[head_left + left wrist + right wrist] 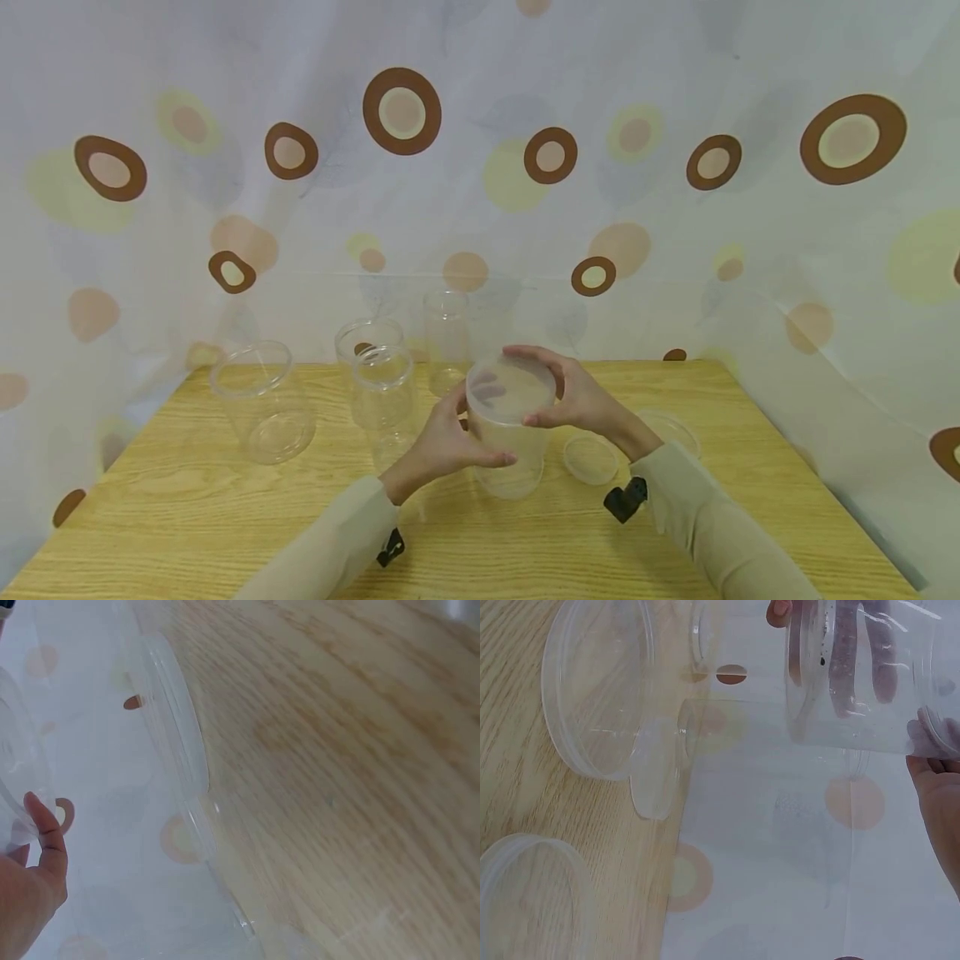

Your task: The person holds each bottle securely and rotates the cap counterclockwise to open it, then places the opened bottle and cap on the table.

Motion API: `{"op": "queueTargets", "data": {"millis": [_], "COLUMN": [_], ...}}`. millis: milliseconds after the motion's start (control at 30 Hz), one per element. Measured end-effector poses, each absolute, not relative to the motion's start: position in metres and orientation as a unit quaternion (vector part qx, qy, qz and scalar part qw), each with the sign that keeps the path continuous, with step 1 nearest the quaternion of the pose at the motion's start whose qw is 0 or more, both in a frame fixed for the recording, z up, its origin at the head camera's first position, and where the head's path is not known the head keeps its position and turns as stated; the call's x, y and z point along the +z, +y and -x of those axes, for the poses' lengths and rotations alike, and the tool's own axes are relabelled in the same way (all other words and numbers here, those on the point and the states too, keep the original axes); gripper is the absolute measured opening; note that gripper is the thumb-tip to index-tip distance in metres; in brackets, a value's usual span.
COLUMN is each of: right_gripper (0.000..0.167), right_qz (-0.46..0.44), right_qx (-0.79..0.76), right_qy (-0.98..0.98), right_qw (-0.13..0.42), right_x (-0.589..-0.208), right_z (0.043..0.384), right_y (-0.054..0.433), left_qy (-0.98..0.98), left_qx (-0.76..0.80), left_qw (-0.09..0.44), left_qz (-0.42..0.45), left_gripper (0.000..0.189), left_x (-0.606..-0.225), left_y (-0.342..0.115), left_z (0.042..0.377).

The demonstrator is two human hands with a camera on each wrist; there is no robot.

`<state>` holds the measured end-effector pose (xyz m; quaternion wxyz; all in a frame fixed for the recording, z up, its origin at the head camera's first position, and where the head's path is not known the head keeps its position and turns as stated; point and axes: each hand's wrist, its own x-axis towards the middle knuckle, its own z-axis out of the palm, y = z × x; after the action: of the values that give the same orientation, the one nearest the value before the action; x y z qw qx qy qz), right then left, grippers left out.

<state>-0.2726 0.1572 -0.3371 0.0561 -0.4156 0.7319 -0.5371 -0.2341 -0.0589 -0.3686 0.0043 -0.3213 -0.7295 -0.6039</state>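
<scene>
A clear plastic jar [510, 471] stands nearly upright in front of me, with a frosted lid [513, 387] over its mouth. My left hand [444, 442] grips the jar's side, thumb across the front and fingers behind. With fingers on the far edge and thumb on the near edge, my right hand [577, 398] holds the lid by its rim. In the right wrist view the jar [870, 682] appears sideways, and fingers of the left hand show through its clear wall. The left wrist view catches part of the left hand [37, 889] at the jar's side.
Left of my hands stand several clear lidless jars, among them a wide one [262, 408] and a smaller one [384, 392]. A tall narrow jar [447, 346] is at the back. Lids lie on the right, a small one [591, 460] and a larger one [678, 429], on the wooden table [225, 525].
</scene>
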Motion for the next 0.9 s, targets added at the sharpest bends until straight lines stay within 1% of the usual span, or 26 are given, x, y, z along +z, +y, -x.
{"op": "queueTargets", "data": {"millis": [233, 333, 467, 567, 667, 900], "right_gripper": [0.078, 0.076, 0.073, 0.073, 0.075, 0.074], "right_qz": [0.413, 0.404, 0.360, 0.329, 0.321, 0.337], "right_qx": [-0.527, -0.542, -0.565, -0.573, -0.566, -0.559], "right_qy": [0.742, 0.737, 0.742, 0.751, 0.760, 0.758], "right_qw": [0.044, 0.027, 0.007, 0.001, -0.007, -0.024], "right_x": [-0.338, -0.337, -0.336, -0.335, -0.334, -0.332], "right_z": [0.276, 0.276, 0.272, 0.268, 0.264, 0.263], "right_y": [0.159, 0.158, 0.156, 0.153, 0.149, 0.147], "left_qy": [-0.720, -0.709, -0.707, -0.708, -0.711, -0.723], "left_qx": [-0.613, -0.619, -0.623, -0.630, -0.635, -0.623], "left_qw": [-0.002, 0.010, 0.030, 0.024, 0.017, 0.049], "left_qz": [0.327, 0.337, 0.334, 0.317, 0.302, 0.296], "left_gripper": [0.091, 0.090, 0.093, 0.099, 0.101, 0.095], "left_x": [-0.372, -0.380, -0.390, -0.388, -0.381, -0.366], "left_y": [-0.060, -0.060, -0.059, -0.057, -0.055, -0.055], "left_z": [0.239, 0.248, 0.257, 0.255, 0.248, 0.236]}}
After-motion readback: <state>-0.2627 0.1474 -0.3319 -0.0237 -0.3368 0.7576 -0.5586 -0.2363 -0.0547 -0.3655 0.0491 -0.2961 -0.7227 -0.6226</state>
